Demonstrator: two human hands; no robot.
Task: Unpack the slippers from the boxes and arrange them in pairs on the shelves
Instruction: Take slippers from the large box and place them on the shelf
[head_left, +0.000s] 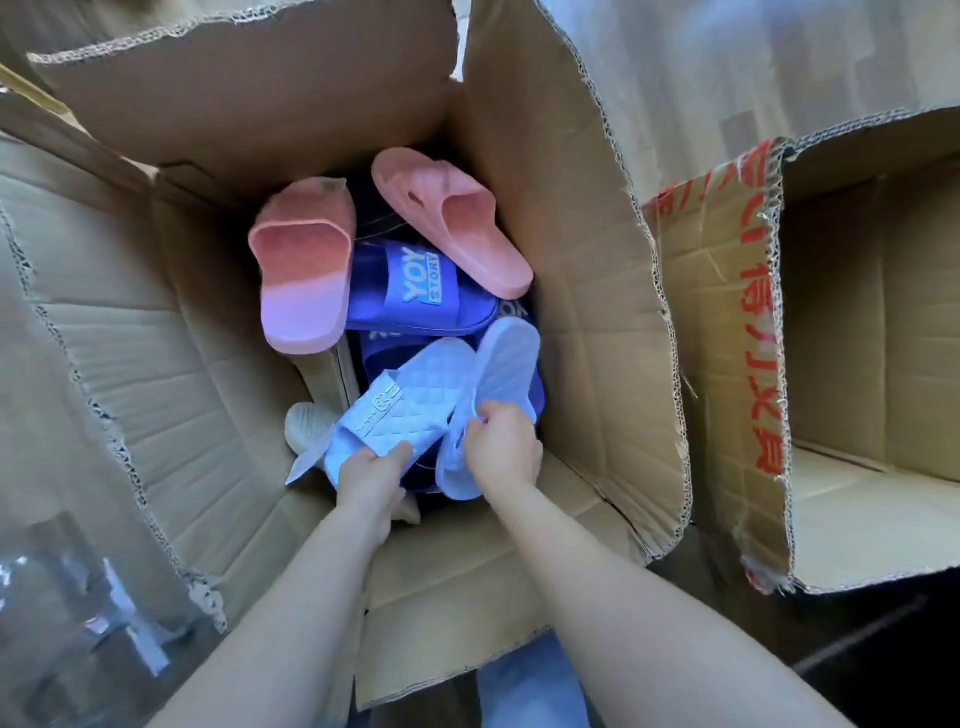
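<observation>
Step in hand: extracting one pair from the open box (587, 291). My left hand (371, 480) grips the near end of the quilted white slipper (400, 410), and my right hand (501, 449) pinches the edge of its sole-up mate (506, 364); both lie on the blue slippers (415, 291) deep inside the box. Next move, as I judge it: lift both clear of the flaps, then turn the mate sole-down for shelving.

Stockroom or shop backroom: torn-open cardboard cartons (571, 260) with loose assorted slippers (304, 270).
</observation>
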